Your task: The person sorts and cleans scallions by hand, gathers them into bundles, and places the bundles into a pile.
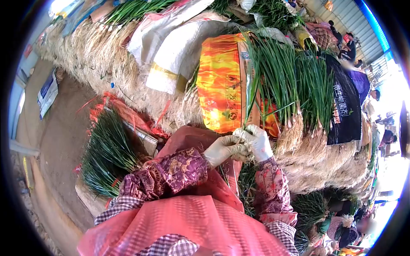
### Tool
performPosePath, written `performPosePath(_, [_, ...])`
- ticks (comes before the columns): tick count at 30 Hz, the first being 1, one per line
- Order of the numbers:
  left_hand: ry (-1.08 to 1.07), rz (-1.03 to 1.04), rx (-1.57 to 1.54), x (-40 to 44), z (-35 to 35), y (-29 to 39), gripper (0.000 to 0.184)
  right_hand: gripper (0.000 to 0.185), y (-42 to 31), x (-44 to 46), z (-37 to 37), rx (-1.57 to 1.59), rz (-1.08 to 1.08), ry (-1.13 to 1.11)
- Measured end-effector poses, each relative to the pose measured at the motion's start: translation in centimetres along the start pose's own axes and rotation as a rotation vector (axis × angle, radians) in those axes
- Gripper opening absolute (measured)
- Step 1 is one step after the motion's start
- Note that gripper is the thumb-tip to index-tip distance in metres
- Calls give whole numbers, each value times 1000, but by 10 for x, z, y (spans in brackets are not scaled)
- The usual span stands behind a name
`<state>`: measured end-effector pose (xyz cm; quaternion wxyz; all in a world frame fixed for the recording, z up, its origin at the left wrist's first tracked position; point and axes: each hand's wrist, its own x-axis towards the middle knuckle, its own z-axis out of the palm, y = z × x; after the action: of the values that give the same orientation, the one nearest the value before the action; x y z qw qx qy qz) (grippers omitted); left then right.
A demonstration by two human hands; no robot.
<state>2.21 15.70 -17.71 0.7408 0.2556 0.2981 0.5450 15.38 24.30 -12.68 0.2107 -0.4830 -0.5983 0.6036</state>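
Note:
Both my gloved hands meet in front of my chest, close to the edge of the onion pile. My right hand (256, 143) is closed, pinching the lower part of a green onion (252, 96) whose long leaves point away from me. Beside it, my left hand (224, 149) has its fingers curled and pressed together at the onion's base; the fingers hide most of that end. Just beyond lies an orange flame-patterned bag (220, 85). To its right rest bundled green onions (275, 70) with pale, stringy roots (290, 138) facing me.
A dark green onion bundle (109, 149) lies at my left beside red netting (128, 113). White sacks (183, 51) and a black printed bag (344, 102) cover parts of the long rooty pile (94, 51). Other people (350, 47) are at the far right.

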Motion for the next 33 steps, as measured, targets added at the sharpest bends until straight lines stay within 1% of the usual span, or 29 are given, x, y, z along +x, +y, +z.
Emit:
performPosePath(1, [19, 12, 3, -4, -4, -2, 24, 23, -2, 1, 6, 36, -10, 5])
performPosePath(4, [2, -8, 33, -16, -11, -4, 24, 20, -5, 10, 15, -70, -186, 15])
performPosePath(5, [8, 37, 22, -19, -9, -4, 23, 19, -6, 12, 15, -186, -268, 31])
performPosePath(8, [-38, -113, -281, -26, -15, 10, 19, 19, -6, 14, 16, -534, -509, 75])
performPosePath(9, [-33, -81, -369, -27, -17, 11, 21, 17, -4, 12, 18, -227, -278, 55])
performPosePath(12, [-203, -25, -539, -40, -20, 21, 22, 13, -8, 10, 11, 365, -309, 117])
performPosePath(13, [-245, -42, -472, -43, -28, 16, 27, 15, -5, 7, -8, 511, -237, 212])
performPosePath(14, [-206, -40, -448, -47, -28, 14, 28, 16, -1, 1, -18, 357, -214, 236])
performPosePath(15, [-169, -40, -418, -50, -28, 14, 30, 16, 4, -11, -21, 270, -237, 129])
performPosePath(16, [-145, -47, -387, -50, -27, 14, 31, 17, 2, -32, -28, 69, -95, 28])
performPosePath(17, [-149, -55, -361, -53, -24, 20, 37, 18, 0, -52, -35, -150, 21, -99])
performPosePath(18, [-146, -88, -371, -53, -24, 25, 40, 21, 5, -72, -48, -478, 316, -235])
performPosePath(20, [-47, -123, -334, -50, -24, 29, 42, 27, 24, -104, -62, -658, 443, -434])
performPosePath(21, [-34, -134, -385, -47, -25, 25, 40, 28, 52, -105, -76, -795, 398, -395])
performPosePath(23, [-37, -160, -329, -40, -22, 21, 33, 26, 20, -90, -62, -847, -270, 69])
performPosePath(24, [-61, -166, -286, -35, -24, 15, 30, 28, 26, -61, -69, -1010, -428, 276])
performPosePath(25, [-49, -221, -183, -36, -13, 25, 26, 33, 11, -38, -65, -1045, -475, 365])
performPosePath(26, [-18, -216, -151, -33, -9, 25, 26, 35, 16, -7, -66, -1128, -625, 497])
performPosePath(27, [18, -212, -118, -31, -6, 25, 26, 32, 9, 14, -65, -1132, -498, 449])
performPosePath(28, [54, -205, -86, -30, -3, 25, 26, 27, -10, 22, -52, -615, -35, 242])
performPosePath(29, [26, -93, 39, -26, -6, 21, 27, 26, -13, 23, -45, -445, -4, 187])
performPosePath(30, [57, 0, 67, -19, -5, 19, 28, 25, -13, 21, -38, -281, 31, 125])
performPosePath(31, [95, 82, 86, -15, -1, 13, 29, 23, -23, 6, -23, -33, 7, 33])
performPosePath(32, [133, 158, 107, -14, -2, 6, 30, 21, -13, 3, -14, -4, 5, 21])
performPosePath(33, [62, 220, 244, -11, -11, -1, 33, 20, -10, -4, -3, 20, 30, -4])
